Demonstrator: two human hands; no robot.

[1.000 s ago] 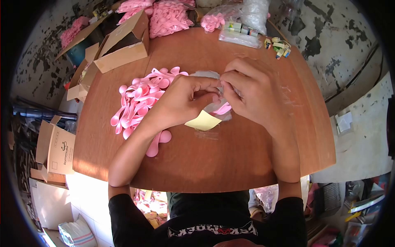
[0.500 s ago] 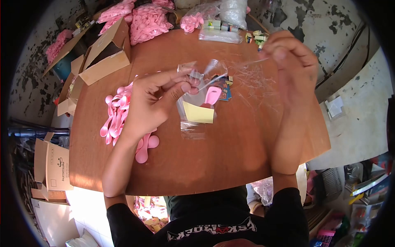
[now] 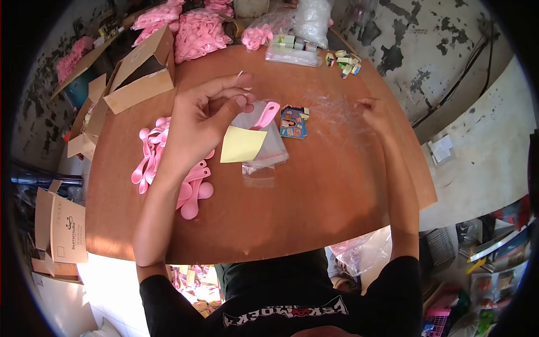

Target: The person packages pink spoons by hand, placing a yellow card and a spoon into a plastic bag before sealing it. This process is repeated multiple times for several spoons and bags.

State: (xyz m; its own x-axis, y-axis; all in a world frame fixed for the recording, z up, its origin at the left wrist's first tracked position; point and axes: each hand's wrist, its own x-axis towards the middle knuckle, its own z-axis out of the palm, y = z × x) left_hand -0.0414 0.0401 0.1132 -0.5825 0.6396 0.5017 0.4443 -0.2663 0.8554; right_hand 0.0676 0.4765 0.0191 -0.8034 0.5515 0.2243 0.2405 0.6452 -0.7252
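Smooth brown wood makes up the round table (image 3: 314, 191). On it lies a clear bag (image 3: 273, 147) of thin glossy plastic, holding a pink plastic spoon (image 3: 265, 115) and a square yellow card (image 3: 241, 145). The left hand (image 3: 202, 115) pinches the bag's upper left corner between thumb and fingers. Right of the bag, beyond a colourful printed card (image 3: 293, 122), the right hand (image 3: 375, 112) touches crinkled clear film (image 3: 337, 109); whether it grips cannot be told.

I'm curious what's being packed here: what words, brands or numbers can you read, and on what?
Cardboard box: sideways dark print, too blurred to quote.
Black shirt: white lettering, upside down, not legible.
Colourful card and small packets: print too small.
Nothing reads clearly.
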